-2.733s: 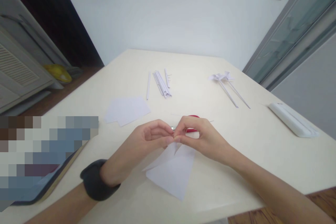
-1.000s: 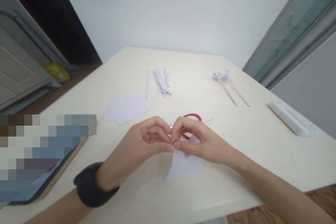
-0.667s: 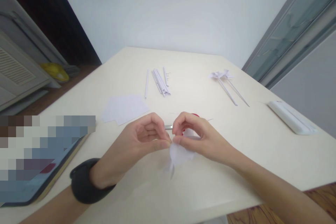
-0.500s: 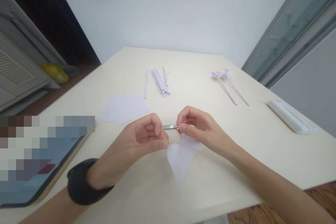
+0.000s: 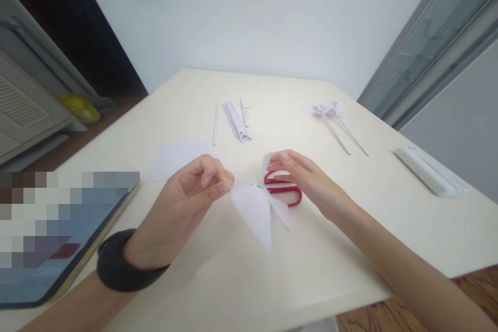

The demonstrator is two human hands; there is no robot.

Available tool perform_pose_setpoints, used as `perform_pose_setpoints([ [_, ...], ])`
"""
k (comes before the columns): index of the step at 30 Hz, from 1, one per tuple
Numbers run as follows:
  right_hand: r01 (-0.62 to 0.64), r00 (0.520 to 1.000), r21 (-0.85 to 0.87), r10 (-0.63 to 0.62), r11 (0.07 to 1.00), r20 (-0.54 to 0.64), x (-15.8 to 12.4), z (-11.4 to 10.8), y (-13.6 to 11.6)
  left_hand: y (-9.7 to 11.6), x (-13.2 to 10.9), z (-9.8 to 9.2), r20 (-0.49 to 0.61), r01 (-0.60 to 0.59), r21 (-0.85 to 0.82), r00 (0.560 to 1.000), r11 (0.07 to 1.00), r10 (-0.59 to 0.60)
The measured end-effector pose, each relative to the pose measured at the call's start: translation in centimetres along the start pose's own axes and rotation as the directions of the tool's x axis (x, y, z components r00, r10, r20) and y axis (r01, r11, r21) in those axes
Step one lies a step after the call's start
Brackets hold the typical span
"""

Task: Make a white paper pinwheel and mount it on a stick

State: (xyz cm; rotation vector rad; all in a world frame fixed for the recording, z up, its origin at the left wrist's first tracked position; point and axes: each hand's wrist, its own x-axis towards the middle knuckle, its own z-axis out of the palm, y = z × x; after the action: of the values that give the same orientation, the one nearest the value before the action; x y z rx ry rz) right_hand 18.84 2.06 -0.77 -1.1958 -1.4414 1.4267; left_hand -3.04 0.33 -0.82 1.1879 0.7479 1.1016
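Observation:
My left hand [image 5: 187, 202] pinches one corner of a cut white paper square [image 5: 254, 207] and holds it above the cream table [image 5: 350, 218]. The sheet hangs down in loose pointed flaps. My right hand [image 5: 311, 181] has its fingers stretched out, and its fingertips touch an upturned flap of the same paper. Red-handled scissors [image 5: 284, 192] lie on the table just under my right hand. A dark band sits on my left wrist.
A stack of white paper squares [image 5: 175, 153] lies left of centre. Rolled paper sticks [image 5: 233, 122] lie further back. Two finished paper pinwheels [image 5: 330, 114] rest at the back right, a white flat box [image 5: 430, 176] at the right edge, and a tablet [image 5: 58, 259] at the near left.
My hands have drawn apart. The left one has lifted the paper by a corner and the flaps have fallen open. The right one has let go and opened, uncovering the scissors.

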Motion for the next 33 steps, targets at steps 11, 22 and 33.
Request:
perform_pose_setpoints([
  [11, -0.078, 0.982, 0.177, 0.045, 0.981, 0.185, -0.2, 0.2, 0.0, -0.1, -0.2, 0.7, 0.068, 0.118, -0.088, 0.991, 0.989, -0.112],
  [22, 0.022, 0.942, -0.142, 0.027, 0.99, 0.333, -0.4, 1.1, 0.4, -0.6, -0.3, 1.3, 0.056, 0.344, 0.143, 0.933, 0.928, -0.354],
  [33, 0.325, 0.946, -0.427, -0.293, 0.844, 0.14, -0.9, 1.8, 0.2, -0.9, -0.2, 1.3, -0.022, 0.266, 0.285, 0.962, 0.921, -0.271],
])
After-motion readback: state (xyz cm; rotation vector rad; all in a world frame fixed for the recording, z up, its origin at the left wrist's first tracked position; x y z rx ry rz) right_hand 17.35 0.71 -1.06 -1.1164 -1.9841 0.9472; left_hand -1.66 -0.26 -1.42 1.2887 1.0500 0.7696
